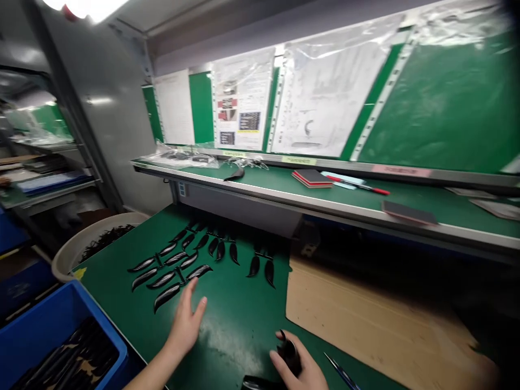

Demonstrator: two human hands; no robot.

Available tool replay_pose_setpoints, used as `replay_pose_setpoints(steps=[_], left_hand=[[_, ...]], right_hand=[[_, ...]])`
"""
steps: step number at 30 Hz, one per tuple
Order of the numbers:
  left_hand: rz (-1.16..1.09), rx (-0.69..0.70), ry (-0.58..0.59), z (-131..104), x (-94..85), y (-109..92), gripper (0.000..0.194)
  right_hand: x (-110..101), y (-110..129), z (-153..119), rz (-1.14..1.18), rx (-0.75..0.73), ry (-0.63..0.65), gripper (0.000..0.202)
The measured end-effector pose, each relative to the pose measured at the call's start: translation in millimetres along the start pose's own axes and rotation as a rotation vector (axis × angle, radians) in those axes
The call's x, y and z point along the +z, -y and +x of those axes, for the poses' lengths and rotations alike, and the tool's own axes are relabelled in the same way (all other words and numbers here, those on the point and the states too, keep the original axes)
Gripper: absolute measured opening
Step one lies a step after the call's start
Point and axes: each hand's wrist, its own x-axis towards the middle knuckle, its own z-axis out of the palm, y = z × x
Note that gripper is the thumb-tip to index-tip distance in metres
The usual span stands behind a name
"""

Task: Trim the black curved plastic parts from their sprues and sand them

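My left hand [187, 320] reaches over the green tabletop with its fingers spread and nothing in them. Its fingertips are close to the nearest of several glossy black leaf-shaped parts [166, 297], which lie joined by short crosspieces. My right hand [303, 362] is closed around a black curved part [291, 355], whose thin hooked tip sticks up past the fingers. Beside that hand, at the bottom edge, a shiny black piece [260, 383] shows only partly; I cannot tell whether it belongs to the held part. Another joined pair [269, 272] lies farther back.
Right of my hands lie tweezers [342, 372] and a cardboard sheet [365, 319]. A shelf [268, 187] crosses above the table's back, bearing sanding pads [312, 177] and a red pen [379, 191]. At left stand a blue bin [117, 338] and a round tub [60, 262].
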Motion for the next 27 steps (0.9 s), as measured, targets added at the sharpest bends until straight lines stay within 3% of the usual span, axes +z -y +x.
replay_pose_setpoints(steps=[3,6,10,14,16,20,23,27], left_hand=[[-0.402,-0.093,0.439,-46,45.2,-34,0.054],[-0.663,-0.228,0.642,-77,74.5,-53,0.046],[-0.835,-0.417,0.708,-88,83.4,-60,0.042],[-0.803,-0.597,0.808,-89,85.2,-54,0.049],[-0.779,-0.617,0.852,-90,87.1,-53,0.050],[-0.765,-0.566,0.865,-91,87.1,-61,0.063],[-0.743,-0.587,0.856,-90,83.2,-73,0.068],[-0.706,-0.649,0.854,-87,79.6,-84,0.058]], right_hand=[[20,21,-4,0.215,-0.116,0.040,0.053],[38,29,-12,0.371,-0.135,0.129,0.053],[41,27,-28,0.299,-0.148,0.166,0.048],[12,16,-32,0.156,-0.179,0.241,0.067],[-12,-1,-24,-0.001,-0.141,0.145,0.068],[-70,-54,-7,-0.505,-0.005,-0.357,0.048],[-101,-89,-6,-0.563,0.051,-0.420,0.026],[-106,-103,-15,-0.447,0.006,-0.381,0.018]])
